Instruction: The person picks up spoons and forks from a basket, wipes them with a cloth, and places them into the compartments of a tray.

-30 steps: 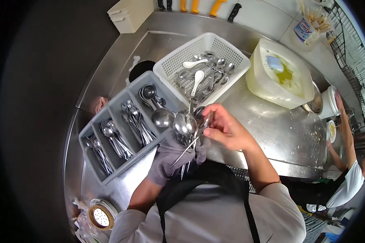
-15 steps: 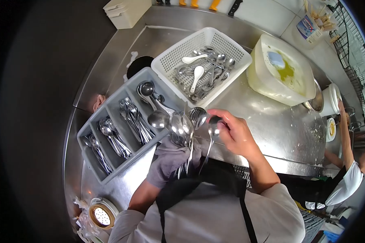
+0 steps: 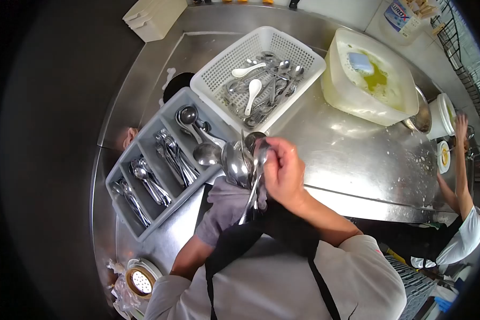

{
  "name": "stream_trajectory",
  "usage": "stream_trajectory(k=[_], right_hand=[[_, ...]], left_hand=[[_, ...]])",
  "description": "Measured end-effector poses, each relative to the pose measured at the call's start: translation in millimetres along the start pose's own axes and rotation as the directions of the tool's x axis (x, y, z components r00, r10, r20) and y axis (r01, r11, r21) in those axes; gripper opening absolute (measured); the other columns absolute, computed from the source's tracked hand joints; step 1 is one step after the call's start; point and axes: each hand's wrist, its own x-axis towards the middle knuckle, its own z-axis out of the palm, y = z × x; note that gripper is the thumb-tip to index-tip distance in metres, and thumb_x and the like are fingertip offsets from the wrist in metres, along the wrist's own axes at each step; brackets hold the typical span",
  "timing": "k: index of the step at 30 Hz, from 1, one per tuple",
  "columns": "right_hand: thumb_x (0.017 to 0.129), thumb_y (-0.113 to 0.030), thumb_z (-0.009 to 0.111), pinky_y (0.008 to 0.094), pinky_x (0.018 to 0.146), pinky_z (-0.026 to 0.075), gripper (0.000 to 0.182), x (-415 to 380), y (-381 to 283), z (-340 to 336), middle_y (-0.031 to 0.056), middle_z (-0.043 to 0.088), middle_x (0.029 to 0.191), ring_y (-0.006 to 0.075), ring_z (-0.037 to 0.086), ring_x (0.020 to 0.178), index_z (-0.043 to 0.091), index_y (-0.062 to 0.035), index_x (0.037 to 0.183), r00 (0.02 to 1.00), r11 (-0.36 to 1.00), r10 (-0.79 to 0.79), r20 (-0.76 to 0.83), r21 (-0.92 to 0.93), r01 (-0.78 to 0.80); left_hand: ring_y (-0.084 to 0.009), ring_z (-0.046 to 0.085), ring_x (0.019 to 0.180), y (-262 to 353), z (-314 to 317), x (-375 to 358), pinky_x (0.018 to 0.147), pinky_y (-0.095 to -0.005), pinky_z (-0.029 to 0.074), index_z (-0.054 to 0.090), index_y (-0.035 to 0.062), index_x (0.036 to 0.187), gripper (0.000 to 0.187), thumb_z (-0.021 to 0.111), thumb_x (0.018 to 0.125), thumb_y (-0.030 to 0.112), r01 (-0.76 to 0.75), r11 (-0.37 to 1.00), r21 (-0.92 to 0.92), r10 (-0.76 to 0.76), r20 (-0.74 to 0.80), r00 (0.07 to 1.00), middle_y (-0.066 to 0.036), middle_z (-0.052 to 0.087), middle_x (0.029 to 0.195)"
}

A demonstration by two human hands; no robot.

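Observation:
My left hand, covered by a grey cloth point(image 3: 226, 205), holds a bunch of metal cutlery point(image 3: 237, 164) with the spoon bowls upward; its fingers are hidden under the cloth. My right hand point(image 3: 285, 168) is closed on a spoon point(image 3: 261, 154) beside the bunch, its handle slanting down. To the left, a grey cutlery tray point(image 3: 172, 205) has compartments with spoons, forks and other cutlery. Behind the bunch, a white perforated basket point(image 3: 207, 76) contains loose metal cutlery and two white spoons point(image 3: 254, 95).
A tub of soapy water point(image 3: 352, 101) with a blue sponge stands at the back right, beside a metal bowl and a white bucket point(image 3: 441, 116). A co-worker's arm point(image 3: 462, 170) reaches in at far right. Pale containers point(image 3: 153, 20) stand at back left.
My right hand has moved left with the spoon, up against the bunch. The co-worker's raised hand has shifted up and right. The camera view has shifted slightly.

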Motion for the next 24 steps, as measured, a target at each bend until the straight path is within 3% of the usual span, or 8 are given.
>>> stream_trajectory(k=[2,9,13,14,15,20,23,24], right_hand=[[0.1,0.008,0.05,0.0277,0.079,0.055,0.03,13,2,-20,0.0189,0.071,0.108,0.0171,0.069,0.093,0.045,0.0042,0.13,0.969,0.995,0.098,0.227,-0.044,-0.09],[0.1,0.011,0.042,0.0324,0.096,0.049,0.037,-31,24,9,0.021,0.065,0.119,0.0223,0.065,0.107,0.036,0.0005,0.135,0.994,0.968,-0.1,-0.033,0.226,0.105],[0.092,-0.007,0.071,0.0361,0.097,0.051,0.063,-36,4,-4,0.0194,0.061,0.128,0.0242,0.063,0.111,0.036,0.0021,0.143,0.974,0.844,0.154,0.164,0.49,-0.216],[0.084,-0.013,0.082,0.0387,0.098,0.05,0.079,-29,-7,-15,0.0182,0.058,0.129,0.0255,0.061,0.112,0.034,0.003,0.146,0.938,0.924,0.186,0.291,0.272,-0.268],[0.08,-0.017,0.087,0.0395,0.098,0.049,0.087,-14,-25,-15,0.0184,0.058,0.127,0.0264,0.061,0.111,0.034,0.0037,0.147,0.966,0.988,-0.032,0.258,-0.135,0.069],[0.08,-0.027,0.089,0.0403,0.098,0.048,0.096,-39,2,5,0.0181,0.058,0.129,0.0272,0.063,0.107,0.031,0.0036,0.149,0.871,0.819,0.39,0.297,0.32,-0.476],[0.082,-0.031,0.089,0.0379,0.096,0.048,0.101,-28,9,11,0.0164,0.059,0.127,0.0246,0.064,0.1,0.025,0.0028,0.153,0.968,0.922,0.068,0.243,0.355,-0.154],[0.083,-0.049,0.084,0.0386,0.098,0.045,0.108,-24,7,3,0.0165,0.053,0.134,0.0228,0.058,0.108,0.021,0.0001,0.156,0.929,0.86,0.109,0.354,0.435,-0.266]], left_hand=[[-0.0147,0.071,0.087,1,0,-3,0.075,-0.0278,0.056,0.065,0.0011,0.111,0.034,0.075,0.079,0.003,-0.004,1.0,-0.009,0.004,-0.009,1.0,-0.007,0.073,0.099],[-0.0157,0.071,0.089,-1,0,-20,0.077,-0.0283,0.056,0.066,0.0008,0.108,0.03,0.073,0.079,0.004,-0.026,0.999,-0.023,0.025,-0.039,0.999,-0.008,0.073,0.1],[-0.0162,0.071,0.09,-1,-3,-31,0.079,-0.0285,0.056,0.067,0.0006,0.106,0.029,0.073,0.079,0.005,-0.043,0.999,-0.017,0.042,-0.043,0.998,-0.009,0.073,0.1],[-0.0164,0.07,0.09,-1,-2,-33,0.079,-0.0286,0.056,0.067,0.0005,0.106,0.028,0.072,0.079,0.005,-0.046,0.999,-0.018,0.045,-0.041,0.998,-0.009,0.073,0.101],[-0.0165,0.07,0.091,-2,-2,-34,0.079,-0.0287,0.056,0.068,0.0005,0.105,0.028,0.072,0.079,0.005,-0.048,0.999,-0.02,0.047,-0.039,0.998,-0.009,0.073,0.101],[-0.0172,0.07,0.092,-5,2,-39,0.081,-0.029,0.055,0.068,0.0002,0.103,0.026,0.071,0.078,0.006,-0.081,0.997,-0.01,0.081,-0.015,0.997,-0.01,0.073,0.101],[-0.0177,0.07,0.093,-4,0,-35,0.082,-0.0292,0.055,0.069,0.0001,0.102,0.025,0.071,0.078,0.006,-0.125,0.992,0.025,0.125,-0.011,0.992,-0.01,0.073,0.102],[-0.0178,0.07,0.093,-2,-2,-31,0.083,-0.0293,0.055,0.069,0.0001,0.102,0.024,0.07,0.078,0.007,-0.149,0.988,0.045,0.15,-0.009,0.989,-0.01,0.073,0.102]])
